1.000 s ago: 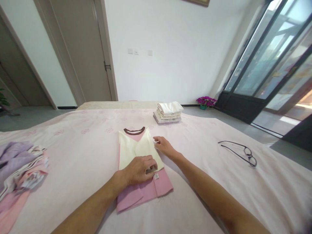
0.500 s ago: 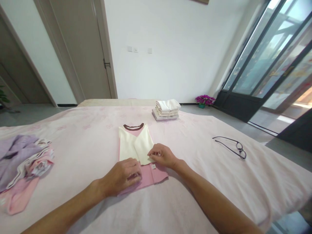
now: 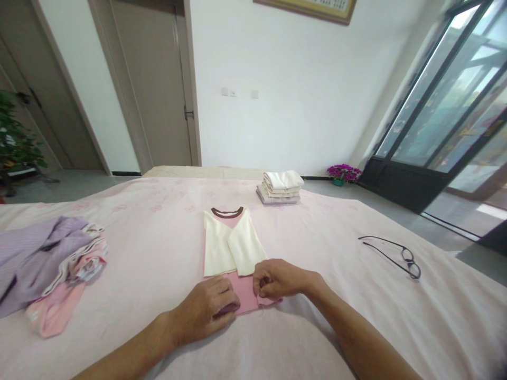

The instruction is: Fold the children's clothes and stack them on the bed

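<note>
A small shirt (image 3: 246, 244) lies on the bed, pink with cream sleeves folded in across its front and a dark brown neckband at the far end. At its lower left corner is my left hand (image 3: 212, 306), fingers curled down onto the pink cloth near the hem; the fingertips are partly hidden. My right hand (image 3: 275, 278) pinches the pink fabric at the lower right side, close to the end of the cream sleeve. A little of the pink hem shows below the right fingers.
A stack of folded clothes (image 3: 280, 187) stands at the far side of the bed (image 3: 158, 248). Rumpled purple and pink clothes (image 3: 59, 264) lie at the left. Black-framed glasses (image 3: 407, 258) rest on the right. Beyond the bed are purple flowers (image 3: 344, 172) and a door (image 3: 154, 84).
My right hand has moved from the cream sleeve's end down to the shirt's lower right side and closed on the pink cloth. The left hand stays at the lower left. The view has tilted up.
</note>
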Motion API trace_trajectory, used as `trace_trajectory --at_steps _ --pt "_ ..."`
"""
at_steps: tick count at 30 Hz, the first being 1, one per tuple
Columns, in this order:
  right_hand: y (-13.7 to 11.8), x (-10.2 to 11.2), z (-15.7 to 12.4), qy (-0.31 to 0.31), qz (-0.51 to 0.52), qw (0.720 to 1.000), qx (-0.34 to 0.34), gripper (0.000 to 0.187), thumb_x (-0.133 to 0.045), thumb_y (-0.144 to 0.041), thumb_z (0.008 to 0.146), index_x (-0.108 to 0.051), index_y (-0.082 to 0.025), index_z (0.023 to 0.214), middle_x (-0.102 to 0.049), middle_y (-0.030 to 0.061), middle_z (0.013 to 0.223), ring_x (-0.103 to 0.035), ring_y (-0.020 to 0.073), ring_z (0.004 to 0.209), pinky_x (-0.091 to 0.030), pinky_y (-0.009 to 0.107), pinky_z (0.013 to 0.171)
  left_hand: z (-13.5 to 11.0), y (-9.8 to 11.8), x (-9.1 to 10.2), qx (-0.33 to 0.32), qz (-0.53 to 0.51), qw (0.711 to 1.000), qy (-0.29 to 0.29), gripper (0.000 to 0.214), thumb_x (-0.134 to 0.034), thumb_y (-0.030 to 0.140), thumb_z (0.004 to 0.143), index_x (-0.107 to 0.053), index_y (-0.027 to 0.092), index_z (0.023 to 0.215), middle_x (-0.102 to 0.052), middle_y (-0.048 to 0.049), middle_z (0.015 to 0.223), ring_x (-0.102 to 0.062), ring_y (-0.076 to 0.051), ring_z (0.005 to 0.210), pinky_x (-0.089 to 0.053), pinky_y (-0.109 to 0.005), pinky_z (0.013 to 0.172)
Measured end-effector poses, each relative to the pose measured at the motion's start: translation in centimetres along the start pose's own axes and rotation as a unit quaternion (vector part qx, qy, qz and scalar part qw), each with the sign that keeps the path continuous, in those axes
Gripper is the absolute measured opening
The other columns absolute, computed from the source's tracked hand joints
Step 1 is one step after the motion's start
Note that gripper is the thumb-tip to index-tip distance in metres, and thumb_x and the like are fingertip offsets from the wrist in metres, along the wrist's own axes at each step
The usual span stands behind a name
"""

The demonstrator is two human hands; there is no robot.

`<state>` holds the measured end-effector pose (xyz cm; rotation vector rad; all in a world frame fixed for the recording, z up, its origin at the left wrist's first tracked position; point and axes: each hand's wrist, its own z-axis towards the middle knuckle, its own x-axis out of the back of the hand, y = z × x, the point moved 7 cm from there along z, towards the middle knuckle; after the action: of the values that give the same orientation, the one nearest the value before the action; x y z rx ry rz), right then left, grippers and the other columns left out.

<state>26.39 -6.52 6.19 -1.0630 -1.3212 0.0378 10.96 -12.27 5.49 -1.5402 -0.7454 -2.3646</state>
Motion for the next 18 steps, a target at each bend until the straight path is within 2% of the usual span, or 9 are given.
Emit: trace_trajectory --at_steps 4,6,8,10,11,13,15,18 --pt "-0.2 -0.1 0.5 0.027 0.03 0.999 -0.021 0.015 -0.062 -0.013 0.071 -0.069 -0.019 0.083 -0.065 -0.0037 0.078 -0.057 0.0096 0.069 -0.037 0.018 0.061 0.2 0.1 -0.1 -0.006 -0.002 1.0 0.004 0.009 -0.056 0.023 0.089 -0.06 0.022 0.097 -0.062 -0.0034 0.092 -0.056 -0.019 0.088 -0.043 -0.033 0.083" --pt "0.0 -0.6 0.7 0.011 0.032 0.999 -0.04 0.014 -0.065 -0.014 0.069 -0.07 -0.019 0.082 -0.064 -0.0043 0.073 -0.055 0.0092 0.065 -0.036 0.019 0.059 0.3 0.1 -0.1 -0.009 -0.002 1.0 0.007 0.008 -0.055 0.024 0.09 -0.06 0.022 0.096 -0.063 -0.0031 0.091 -0.056 -0.019 0.087 -0.043 -0.033 0.083" --pt "0.3 -1.1 0.8 -0.004 0.092 0.994 -0.057 0.013 -0.067 -0.018 0.071 -0.07 -0.018 0.084 -0.063 -0.0038 0.07 -0.054 0.0092 0.061 -0.036 0.019 0.056 0.4 0.0 0.0 -0.011 -0.003 1.0 0.013 0.01 -0.051 0.024 0.093 -0.061 0.021 0.094 -0.063 -0.0028 0.089 -0.056 -0.018 0.086 -0.042 -0.032 0.081" --pt "0.6 -0.7 0.8 0.031 0.173 0.982 -0.067 0.014 -0.063 -0.024 0.077 -0.069 -0.017 0.088 -0.061 -0.0031 0.066 -0.052 0.0093 0.056 -0.036 0.02 0.053 0.4 0.1 0.1 -0.014 -0.004 1.0 0.021 0.016 -0.047 0.025 0.096 -0.061 0.021 0.091 -0.064 -0.0026 0.087 -0.057 -0.017 0.082 -0.042 -0.031 0.079" --pt "0.8 -0.2 0.7 0.071 0.19 0.977 -0.066 0.015 -0.061 -0.026 0.08 -0.068 -0.017 0.089 -0.06 -0.0029 0.065 -0.051 0.0093 0.055 -0.036 0.02 0.052 0.4 0.1 0.2 -0.015 -0.007 1.0 0.024 0.02 -0.045 0.026 0.098 -0.062 0.021 0.089 -0.064 -0.0026 0.085 -0.056 -0.016 0.08 -0.042 -0.03 0.077" --pt "0.8 1.2 0.4 0.174 0.148 0.972 -0.05 0.015 -0.059 -0.024 0.081 -0.068 -0.017 0.09 -0.059 -0.0021 0.068 -0.051 0.0095 0.058 -0.037 0.021 0.055 0.3 -0.1 0.3 -0.008 -0.022 0.999 0.037 0.026 -0.04 0.027 0.1 -0.062 0.02 0.087 -0.064 -0.0023 0.081 -0.056 -0.015 0.077 -0.042 -0.029 0.075" --pt "0.3 1.9 0.2 0.235 0.038 0.971 -0.026 0.016 -0.062 -0.02 0.077 -0.07 -0.019 0.091 -0.061 -0.0012 0.075 -0.053 0.0104 0.065 -0.038 0.022 0.061 0.3 -0.8 0.7 0.027 -0.04 0.997 0.061 0.031 -0.037 0.028 0.102 -0.062 0.02 0.085 -0.064 -0.0019 0.079 -0.057 -0.014 0.074 -0.042 -0.027 0.072" --pt "0.0 1.0 0.3 0.224 -0.091 0.97 -0.009 0.02 -0.066 -0.019 0.075 -0.071 -0.023 0.094 -0.063 -0.0015 0.079 -0.055 0.0123 0.073 -0.038 0.024 0.068 0.5 -3.4 1.8 0.138 -0.051 0.983 0.112 0.032 -0.039 0.033 0.101 -0.061 0.02 0.081 -0.065 -0.0014 0.078 -0.059 -0.014 0.075 -0.043 -0.025 0.072"
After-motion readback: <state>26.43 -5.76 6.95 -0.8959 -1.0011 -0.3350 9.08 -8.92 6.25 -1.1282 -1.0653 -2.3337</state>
